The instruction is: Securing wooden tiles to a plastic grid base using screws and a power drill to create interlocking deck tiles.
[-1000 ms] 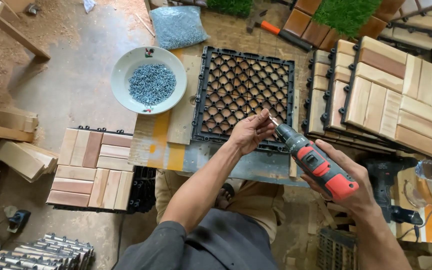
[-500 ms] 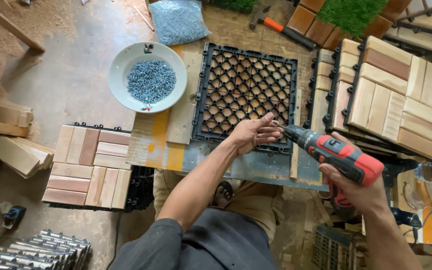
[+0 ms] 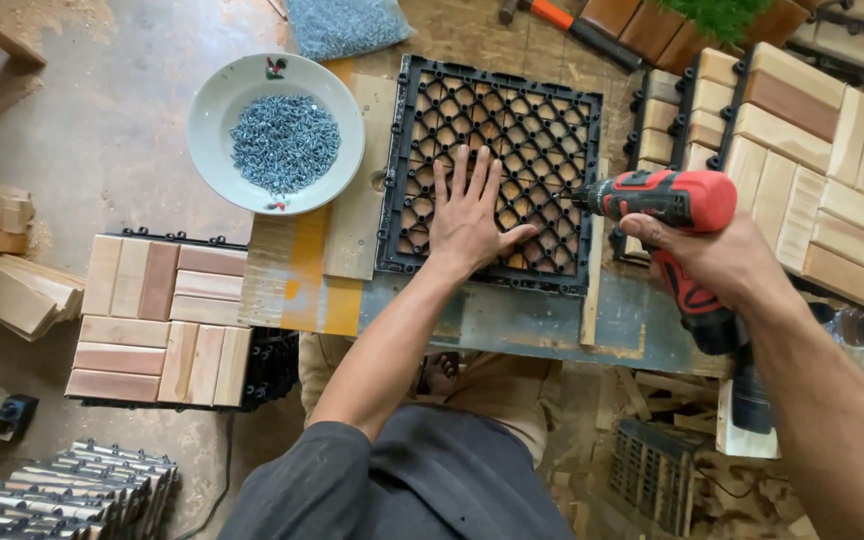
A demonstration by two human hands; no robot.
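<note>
Left hand [image 3: 470, 215]: you laid it flat on the black grid [image 3: 497, 175], fingers [image 3: 460, 170] spread open, gripping nothing; that pinned the grid down.
Right hand [image 3: 717, 255]: your fingers were closed around the red drill [image 3: 667, 200].
Grid: it lay flat on the surface [image 3: 512, 320], just right of the bowl [image 3: 214, 110] of screws [image 3: 285, 142], wood slats showing beneath it.
Drill: its long axis ran left-right; the bit pointed left, meeting the grid's right side just beside your thumb.
Doing it well: you needed the bit square to the screw, steady pressure, and the thumb kept clear of the tip.
</note>
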